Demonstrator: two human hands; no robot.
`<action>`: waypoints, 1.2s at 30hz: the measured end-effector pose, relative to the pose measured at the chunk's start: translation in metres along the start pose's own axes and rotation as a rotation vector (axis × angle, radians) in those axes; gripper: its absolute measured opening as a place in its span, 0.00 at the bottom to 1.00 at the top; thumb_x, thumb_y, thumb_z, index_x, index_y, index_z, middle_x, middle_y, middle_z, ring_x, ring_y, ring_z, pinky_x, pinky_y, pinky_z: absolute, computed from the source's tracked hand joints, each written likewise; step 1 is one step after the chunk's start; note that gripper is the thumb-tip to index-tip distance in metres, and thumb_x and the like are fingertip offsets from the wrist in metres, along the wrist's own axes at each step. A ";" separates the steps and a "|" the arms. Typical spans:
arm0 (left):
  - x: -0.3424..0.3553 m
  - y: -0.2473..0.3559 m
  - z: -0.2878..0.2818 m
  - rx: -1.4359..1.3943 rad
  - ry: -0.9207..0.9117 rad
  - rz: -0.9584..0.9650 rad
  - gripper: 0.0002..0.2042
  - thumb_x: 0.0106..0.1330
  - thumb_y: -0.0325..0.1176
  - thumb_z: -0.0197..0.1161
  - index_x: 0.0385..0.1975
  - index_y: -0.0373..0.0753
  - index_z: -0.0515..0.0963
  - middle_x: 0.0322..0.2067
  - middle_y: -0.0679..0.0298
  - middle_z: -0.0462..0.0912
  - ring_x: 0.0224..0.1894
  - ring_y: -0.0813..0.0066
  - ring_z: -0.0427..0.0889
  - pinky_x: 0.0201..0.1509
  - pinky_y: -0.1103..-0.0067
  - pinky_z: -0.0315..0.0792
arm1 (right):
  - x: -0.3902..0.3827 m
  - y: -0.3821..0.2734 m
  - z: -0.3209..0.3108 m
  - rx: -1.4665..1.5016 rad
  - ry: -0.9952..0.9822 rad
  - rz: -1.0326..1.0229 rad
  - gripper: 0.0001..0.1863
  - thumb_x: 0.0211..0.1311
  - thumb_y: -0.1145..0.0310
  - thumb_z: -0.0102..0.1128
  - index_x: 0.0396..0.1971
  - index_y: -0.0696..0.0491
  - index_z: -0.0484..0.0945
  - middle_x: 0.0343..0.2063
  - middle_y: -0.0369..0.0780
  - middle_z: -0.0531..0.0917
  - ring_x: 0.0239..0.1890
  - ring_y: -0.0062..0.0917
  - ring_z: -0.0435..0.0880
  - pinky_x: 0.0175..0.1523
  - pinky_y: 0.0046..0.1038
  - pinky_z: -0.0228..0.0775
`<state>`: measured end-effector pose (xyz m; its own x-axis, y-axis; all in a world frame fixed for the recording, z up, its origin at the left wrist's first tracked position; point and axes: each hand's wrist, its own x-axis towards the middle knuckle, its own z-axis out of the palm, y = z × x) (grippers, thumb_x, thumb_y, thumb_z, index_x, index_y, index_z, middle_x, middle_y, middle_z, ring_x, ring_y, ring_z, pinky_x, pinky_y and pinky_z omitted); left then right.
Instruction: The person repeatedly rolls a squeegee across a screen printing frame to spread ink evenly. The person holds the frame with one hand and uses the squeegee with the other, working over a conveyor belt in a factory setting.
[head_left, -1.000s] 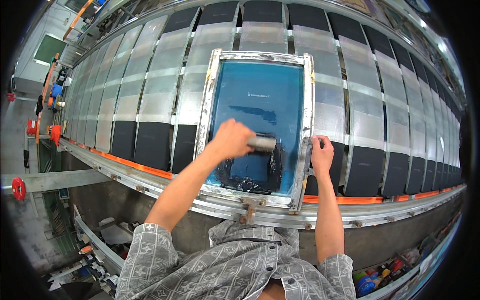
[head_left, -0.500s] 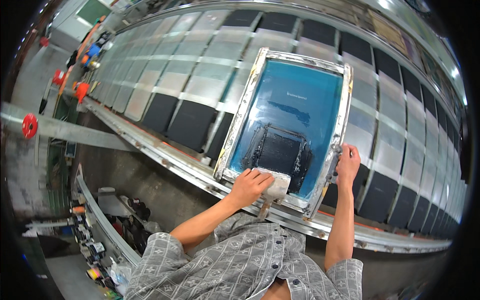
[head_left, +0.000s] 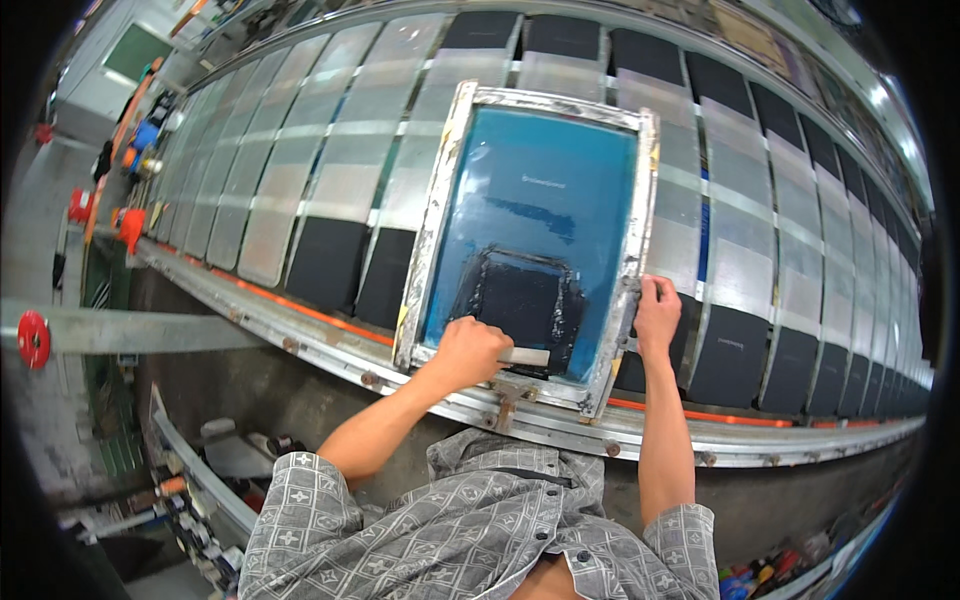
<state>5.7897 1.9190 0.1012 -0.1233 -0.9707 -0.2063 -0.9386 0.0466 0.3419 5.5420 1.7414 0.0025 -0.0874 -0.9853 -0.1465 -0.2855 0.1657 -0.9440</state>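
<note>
A screen-printing frame (head_left: 555,107) with a worn whitish rim and blue mesh (head_left: 595,215) lies across the long row of pallets in front of me. Black ink (head_left: 520,300) covers a rectangle at the mesh's near end. My left hand (head_left: 472,350) is closed around a squeegee (head_left: 526,357), held low over the inked area near the frame's close rim. The squeegee's lower edge is hidden. On the right side, my right hand (head_left: 658,312) is closed on the frame's edge, where a dark fitting is partly covered by the fingers.
Pale pallets with black panels (head_left: 728,350) at their near and far ends run left and right. A metal rail (head_left: 330,350) with bolts borders the near side. At left, a grey beam carries a red disc (head_left: 34,339); cluttered containers (head_left: 185,520) stand lower left.
The frame has shifted left along the pallets, with both hands going along. The squeegee has turned from showing its broad face to a narrow strip. My view has shifted too.
</note>
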 end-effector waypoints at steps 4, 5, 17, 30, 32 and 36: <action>0.060 -0.029 -0.030 0.010 -0.054 0.049 0.15 0.47 0.45 0.73 0.32 0.44 0.84 0.27 0.58 0.84 0.35 0.54 0.83 0.39 0.62 0.75 | 0.000 -0.011 0.006 -0.258 0.038 0.023 0.15 0.63 0.58 0.58 0.36 0.56 0.81 0.26 0.44 0.83 0.30 0.28 0.81 0.41 0.31 0.71; 0.079 -0.037 -0.034 0.071 -0.019 0.055 0.16 0.47 0.48 0.73 0.31 0.44 0.84 0.26 0.58 0.84 0.34 0.52 0.83 0.38 0.61 0.75 | 0.001 -0.012 0.006 -0.265 0.023 0.026 0.16 0.63 0.58 0.57 0.37 0.56 0.80 0.28 0.45 0.84 0.32 0.31 0.82 0.42 0.32 0.71; 0.033 -0.021 -0.015 0.089 -0.191 0.218 0.12 0.47 0.44 0.74 0.30 0.49 0.85 0.25 0.59 0.84 0.34 0.60 0.83 0.47 0.68 0.72 | -0.009 -0.021 0.009 -0.217 0.051 0.040 0.15 0.63 0.58 0.57 0.37 0.57 0.79 0.22 0.40 0.80 0.26 0.23 0.76 0.38 0.28 0.68; 0.048 -0.025 -0.010 0.050 -0.251 0.092 0.12 0.46 0.43 0.74 0.28 0.46 0.83 0.27 0.58 0.84 0.36 0.56 0.82 0.44 0.64 0.74 | -0.008 -0.021 0.007 -0.185 0.016 0.084 0.15 0.63 0.59 0.58 0.37 0.56 0.79 0.26 0.39 0.81 0.29 0.21 0.76 0.40 0.27 0.68; 0.045 -0.026 -0.013 0.041 -0.211 0.137 0.12 0.46 0.43 0.74 0.28 0.47 0.83 0.27 0.57 0.84 0.36 0.56 0.82 0.45 0.64 0.74 | -0.008 -0.023 0.007 -0.182 0.011 0.098 0.15 0.63 0.59 0.58 0.37 0.57 0.79 0.27 0.40 0.82 0.30 0.22 0.77 0.41 0.27 0.69; 0.104 -0.035 -0.051 0.135 -0.168 0.036 0.12 0.47 0.43 0.74 0.30 0.47 0.84 0.28 0.57 0.84 0.36 0.53 0.82 0.43 0.64 0.76 | -0.006 -0.016 0.008 -0.189 0.035 0.035 0.15 0.62 0.59 0.58 0.36 0.57 0.79 0.28 0.40 0.83 0.32 0.23 0.79 0.43 0.28 0.69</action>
<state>5.8266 1.8046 0.1144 -0.1992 -0.9155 -0.3495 -0.9658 0.1229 0.2284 5.5546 1.7443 0.0163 -0.1324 -0.9774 -0.1648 -0.4552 0.2076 -0.8659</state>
